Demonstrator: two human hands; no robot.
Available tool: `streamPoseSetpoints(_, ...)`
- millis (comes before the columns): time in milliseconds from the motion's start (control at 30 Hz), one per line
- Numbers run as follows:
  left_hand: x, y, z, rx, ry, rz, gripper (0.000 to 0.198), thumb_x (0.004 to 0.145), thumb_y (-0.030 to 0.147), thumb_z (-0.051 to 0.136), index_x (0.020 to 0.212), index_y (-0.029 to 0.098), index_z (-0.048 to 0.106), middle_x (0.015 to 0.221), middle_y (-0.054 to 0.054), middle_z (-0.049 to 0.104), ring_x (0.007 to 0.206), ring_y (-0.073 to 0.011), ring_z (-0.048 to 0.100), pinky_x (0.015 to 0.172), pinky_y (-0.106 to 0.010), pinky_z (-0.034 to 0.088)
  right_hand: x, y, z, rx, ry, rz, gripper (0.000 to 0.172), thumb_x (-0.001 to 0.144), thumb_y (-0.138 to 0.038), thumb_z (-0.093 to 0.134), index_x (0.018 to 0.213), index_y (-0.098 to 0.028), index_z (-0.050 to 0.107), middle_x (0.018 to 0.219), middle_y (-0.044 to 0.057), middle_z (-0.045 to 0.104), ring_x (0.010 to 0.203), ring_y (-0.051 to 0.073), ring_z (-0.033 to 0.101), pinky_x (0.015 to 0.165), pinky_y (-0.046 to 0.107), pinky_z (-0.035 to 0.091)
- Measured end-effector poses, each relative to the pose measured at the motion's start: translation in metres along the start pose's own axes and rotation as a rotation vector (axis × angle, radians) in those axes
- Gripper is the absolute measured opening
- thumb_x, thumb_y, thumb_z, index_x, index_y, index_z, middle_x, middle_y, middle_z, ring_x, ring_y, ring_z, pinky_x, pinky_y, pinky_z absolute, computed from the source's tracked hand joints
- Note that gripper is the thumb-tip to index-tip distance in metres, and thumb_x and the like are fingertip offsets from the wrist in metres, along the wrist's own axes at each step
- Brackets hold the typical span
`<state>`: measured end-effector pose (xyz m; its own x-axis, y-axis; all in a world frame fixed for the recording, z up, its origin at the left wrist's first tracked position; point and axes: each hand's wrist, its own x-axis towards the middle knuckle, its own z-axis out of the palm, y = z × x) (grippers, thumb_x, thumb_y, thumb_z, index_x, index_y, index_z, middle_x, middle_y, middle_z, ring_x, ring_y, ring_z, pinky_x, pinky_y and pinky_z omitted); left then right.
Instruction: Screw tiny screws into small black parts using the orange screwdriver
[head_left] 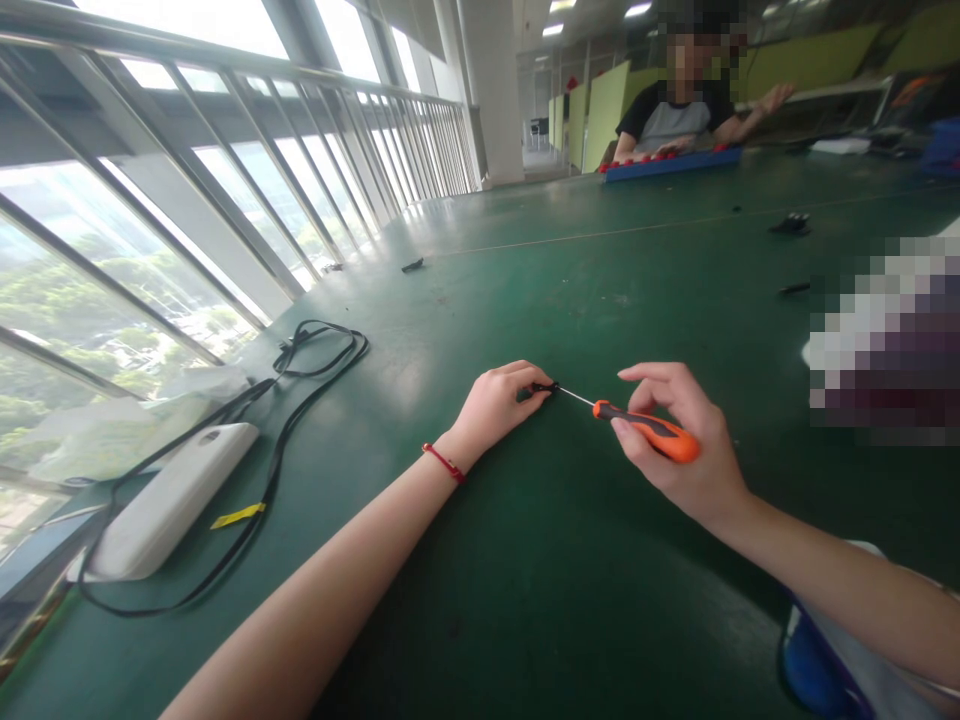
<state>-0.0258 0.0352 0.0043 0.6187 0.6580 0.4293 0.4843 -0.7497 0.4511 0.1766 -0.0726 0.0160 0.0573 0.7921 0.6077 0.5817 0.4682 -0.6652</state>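
Observation:
My left hand, with a red cord bracelet at its wrist, pinches a small black part over the green table. What exactly the part is, I cannot make out; the fingers cover much of it. In my right hand is a screwdriver with an orange and black handle. Its thin metal shaft points left, and the tip meets the black part. Thumb and fingers hold the handle, while the index finger is stretched out above it.
Left on the green table lie a white power strip and a looped black cable with a yellow tag. A metal railing runs along the windows. Across the table a person sits behind a blue tray of red pieces.

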Motion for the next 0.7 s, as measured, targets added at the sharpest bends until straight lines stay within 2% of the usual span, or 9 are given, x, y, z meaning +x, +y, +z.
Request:
streamPoseSetpoints(67,0.0001,0.0000,0.0000,-0.007,0.004,0.000,0.013,0.086,0.018,0.058,0.093,0.019,0.069,0.098,-0.003,0.071,0.085,-0.0151,0.066,0.081,-0.027,0.053,-0.0002,-0.0014,-0.0003,-0.044,-0.017,-0.010,0.010,0.080,-0.025,0.061,0.089,-0.025,0.060,0.062,-0.002,0.059,0.065,0.019,0.058,0.066,0.034,0.046)
streamPoseSetpoints(133,0.0001,-0.0002,0.0001,-0.015,0.003,0.001,0.013,0.086,0.018,0.058,0.093,0.019,0.069,0.098,-0.003,0.071,0.084,-0.0147,0.066,0.080,-0.027,0.053,-0.0005,-0.0015,0.0000,-0.049,0.013,-0.021,0.006,0.081,-0.024,0.061,0.086,-0.025,0.061,0.067,-0.001,0.064,0.070,0.019,0.061,0.066,0.033,0.046)
streamPoseSetpoints(267,0.0001,-0.0007,0.0007,-0.023,0.003,0.004,0.016,0.084,0.015,0.058,0.095,0.019,0.069,0.099,-0.002,0.071,0.084,-0.0139,0.066,0.079,-0.026,0.053,-0.0004,0.0021,0.0009,0.014,0.086,-0.024,0.027,0.077,-0.020,0.063,0.103,-0.024,0.058,0.084,0.002,0.063,0.077,0.019,0.061,0.068,0.033,0.048)
streamPoseSetpoints(333,0.0003,-0.0008,0.0009,-0.030,0.001,0.006,0.017,0.084,0.015,0.058,0.095,0.019,0.070,0.100,-0.002,0.071,0.084,-0.0138,0.067,0.080,-0.026,0.053,-0.0001,0.0026,0.0007,0.029,0.081,-0.024,0.034,0.076,-0.020,0.064,0.108,-0.024,0.055,0.079,0.000,0.059,0.072,0.018,0.059,0.069,0.034,0.048)
streamPoseSetpoints(400,0.0005,-0.0009,0.0010,-0.043,0.002,0.000,0.017,0.084,0.015,0.058,0.095,0.019,0.070,0.100,-0.002,0.072,0.084,-0.0137,0.067,0.081,-0.026,0.054,0.0002,0.0011,0.0001,0.001,0.044,-0.031,0.025,0.078,-0.022,0.063,0.102,-0.024,0.057,0.067,-0.003,0.055,0.064,0.017,0.056,0.068,0.035,0.046)
streamPoseSetpoints(467,0.0008,-0.0012,0.0011,-0.064,0.006,-0.018,0.017,0.083,0.016,0.059,0.094,0.019,0.071,0.098,-0.002,0.072,0.083,-0.0137,0.067,0.079,-0.026,0.054,0.0001,-0.0011,-0.0005,-0.053,0.025,-0.060,0.008,0.081,-0.024,0.060,0.089,-0.024,0.059,0.057,-0.005,0.055,0.059,0.016,0.055,0.068,0.035,0.044)
streamPoseSetpoints(533,0.0011,-0.0015,0.0012,-0.094,0.007,-0.046,0.016,0.083,0.017,0.060,0.094,0.019,0.072,0.096,-0.002,0.073,0.081,-0.0135,0.067,0.077,-0.025,0.055,-0.0001,-0.0019,-0.0006,-0.072,0.042,-0.074,0.001,0.082,-0.024,0.059,0.084,-0.025,0.059,0.056,-0.004,0.058,0.059,0.016,0.056,0.067,0.035,0.044)
streamPoseSetpoints(700,0.0020,-0.0020,0.0020,-0.173,0.012,-0.117,0.016,0.082,0.019,0.063,0.093,0.018,0.073,0.093,-0.002,0.074,0.080,-0.0134,0.068,0.078,-0.025,0.057,0.0003,0.0040,0.0004,0.042,0.164,-0.080,0.031,0.077,-0.022,0.065,0.106,-0.024,0.056,0.080,0.000,0.060,0.071,0.017,0.059,0.067,0.033,0.048)
